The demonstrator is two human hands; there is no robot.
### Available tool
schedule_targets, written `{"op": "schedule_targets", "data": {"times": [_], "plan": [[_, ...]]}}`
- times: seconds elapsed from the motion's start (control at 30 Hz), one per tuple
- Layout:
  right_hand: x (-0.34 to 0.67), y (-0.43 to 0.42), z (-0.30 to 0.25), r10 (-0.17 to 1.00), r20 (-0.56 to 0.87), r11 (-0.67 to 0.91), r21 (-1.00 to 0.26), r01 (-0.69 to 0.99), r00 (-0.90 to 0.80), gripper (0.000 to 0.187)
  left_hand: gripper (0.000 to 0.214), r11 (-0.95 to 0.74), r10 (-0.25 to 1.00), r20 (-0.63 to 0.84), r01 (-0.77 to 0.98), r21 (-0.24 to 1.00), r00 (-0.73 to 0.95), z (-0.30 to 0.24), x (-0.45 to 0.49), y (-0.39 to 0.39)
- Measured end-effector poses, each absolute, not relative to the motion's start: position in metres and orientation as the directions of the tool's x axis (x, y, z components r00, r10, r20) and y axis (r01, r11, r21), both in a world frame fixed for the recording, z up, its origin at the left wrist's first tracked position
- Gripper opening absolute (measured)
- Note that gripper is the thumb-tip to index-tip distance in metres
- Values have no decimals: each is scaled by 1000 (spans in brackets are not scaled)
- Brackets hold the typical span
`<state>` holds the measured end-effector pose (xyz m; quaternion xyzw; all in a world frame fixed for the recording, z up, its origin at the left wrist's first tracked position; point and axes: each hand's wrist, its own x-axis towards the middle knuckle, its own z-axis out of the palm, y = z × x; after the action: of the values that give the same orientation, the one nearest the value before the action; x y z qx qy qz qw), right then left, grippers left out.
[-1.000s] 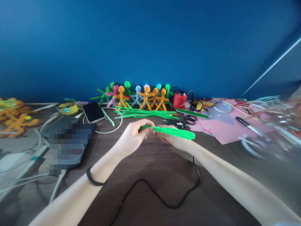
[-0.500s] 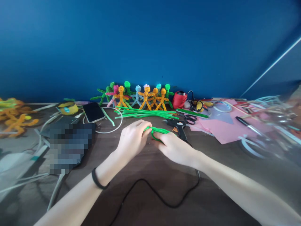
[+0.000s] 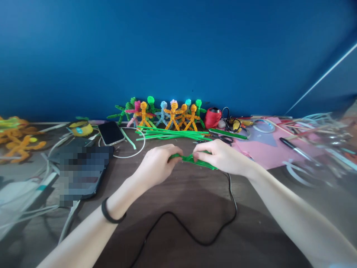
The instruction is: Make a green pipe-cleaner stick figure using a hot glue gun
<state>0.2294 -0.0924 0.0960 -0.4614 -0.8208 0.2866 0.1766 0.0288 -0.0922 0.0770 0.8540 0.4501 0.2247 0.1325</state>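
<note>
Between my hands is a small bundle of bent green pipe cleaners point(image 3: 206, 164), held just above the dark table. Its left end is pinched by my left hand point(image 3: 160, 162), fingers closed. My right hand point(image 3: 223, 156) grips it near the middle, with the lower strands sticking out under the palm. Beyond the hands lies a loose pile of straight green pipe cleaners point(image 3: 170, 134). Behind that pile, several pipe-cleaner figures point(image 3: 173, 113) stand in a row against the blue wall. My right hand hides most of the glue gun seen earlier.
Left of my hands are a phone point(image 3: 111, 133), a dark pouch-like item point(image 3: 103, 167) partly pixelated, and orange pipe-cleaner figures point(image 3: 21, 145). On the right lie pink paper point(image 3: 259, 150), a black marker point(image 3: 295, 147) and scissors point(image 3: 227, 139). A black cord point(image 3: 192, 238) loops across the table's front.
My right hand has moved right and slightly up along the bundle, now covering the glue gun. My left hand keeps its pinch, and more of the green strands show between the hands.
</note>
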Motion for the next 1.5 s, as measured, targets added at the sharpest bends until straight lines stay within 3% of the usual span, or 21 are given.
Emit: {"op": "schedule_targets", "data": {"times": [0.37,0.6,0.73,0.93,1.1,1.33,1.43,1.5], "plan": [[234,-80,88,784,21,418,-757,502,-620,31,16,-487,806,144,506,711,574,85,28,-94],[228,-78,79,768,-67,323,-818,476,-637,34,18,-344,875,132,408,846,466,87,30,-95],[219,-81,63,778,-46,285,-863,417,-627,36,24,-293,910,145,353,888,389,84,32,-94],[198,-95,42,884,18,224,-894,388,-468,36,19,-304,950,220,502,810,220,78,34,-94],[190,-102,43,876,72,299,-857,419,-477,29,19,-359,929,324,649,671,179,74,34,-94],[202,-103,65,855,261,514,-540,666,-448,26,13,-486,856,430,734,474,289,65,31,-88],[211,-100,72,831,300,556,-419,718,-469,25,14,-526,841,406,717,458,358,64,31,-89],[216,-97,75,827,306,561,-403,723,-472,25,15,-546,836,352,697,465,420,67,31,-90]]}}
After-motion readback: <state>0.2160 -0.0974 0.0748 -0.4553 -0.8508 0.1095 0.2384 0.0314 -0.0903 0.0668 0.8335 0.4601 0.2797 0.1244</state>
